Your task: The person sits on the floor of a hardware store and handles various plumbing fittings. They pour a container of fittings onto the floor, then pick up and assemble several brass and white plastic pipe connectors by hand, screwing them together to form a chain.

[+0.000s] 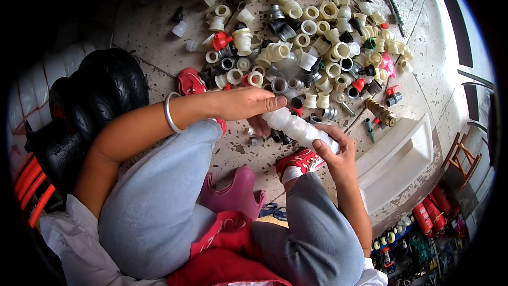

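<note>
Between my two hands, over the floor, is a row of white plastic pipe fittings [297,130] joined end to end. My left hand [248,105], with a bangle on its wrist, holds the upper-left end, thumb on top and fingers underneath. My right hand [338,151] is wrapped round the lower-right end, thumb along its side. Just beyond lies a large heap of loose fittings [309,26], mostly cream and white, with some black, grey, red and green ones among them. A brass fitting [381,113] lies at the heap's right edge.
A long white plastic tray [397,153] rests at the right. Black tyres [100,92] stand on the left. Below my hands is a pink plastic stool [233,193], between my legs. Red cylinders [431,214] and assorted tools are at the lower right.
</note>
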The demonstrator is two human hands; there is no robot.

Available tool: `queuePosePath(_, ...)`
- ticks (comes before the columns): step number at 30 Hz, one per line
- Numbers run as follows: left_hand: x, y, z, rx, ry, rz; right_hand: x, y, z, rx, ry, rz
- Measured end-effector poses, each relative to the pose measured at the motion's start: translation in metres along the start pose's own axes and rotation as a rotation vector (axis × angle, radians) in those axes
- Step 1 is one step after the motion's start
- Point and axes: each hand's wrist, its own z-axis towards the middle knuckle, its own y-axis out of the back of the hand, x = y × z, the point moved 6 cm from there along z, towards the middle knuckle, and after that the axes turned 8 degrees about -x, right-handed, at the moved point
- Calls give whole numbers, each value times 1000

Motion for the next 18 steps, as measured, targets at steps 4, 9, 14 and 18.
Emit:
queuePosePath(4,-12,-4,-8,-293,-482,255,-6,5,1,-40,-4,0)
queuePosePath(9,9,0,4,-35,50,-186,1,1,-1,-21,50,-55)
queuePosePath(14,-15,0,-11,-312,-546,332,-4,4,0,-51,34,-46)
queuePosePath(18,10,1,8,-40,59,-117,-1,-1,-1,-26,49,-72)
